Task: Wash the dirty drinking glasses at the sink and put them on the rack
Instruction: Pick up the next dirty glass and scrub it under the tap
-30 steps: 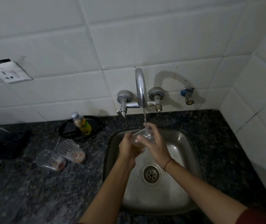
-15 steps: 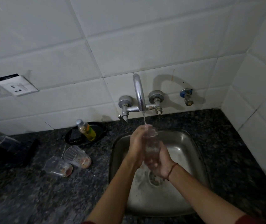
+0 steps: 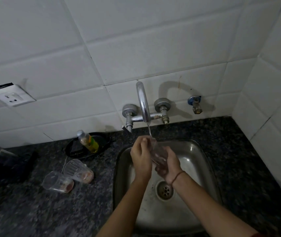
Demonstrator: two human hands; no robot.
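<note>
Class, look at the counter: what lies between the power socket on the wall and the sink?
In the head view, a soap bottle lying on a black tray, and two dirty glasses tipped on the counter.

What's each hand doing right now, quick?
Left hand: fingers curled at the rim of the glass, under the running water.
Right hand: closed around the same glass.

Dark speckled granite counter (image 3: 33, 207) with two dirty glasses (image 3: 68, 178), black dish (image 3: 88, 147), inset steel sink (image 3: 203, 159).
</note>
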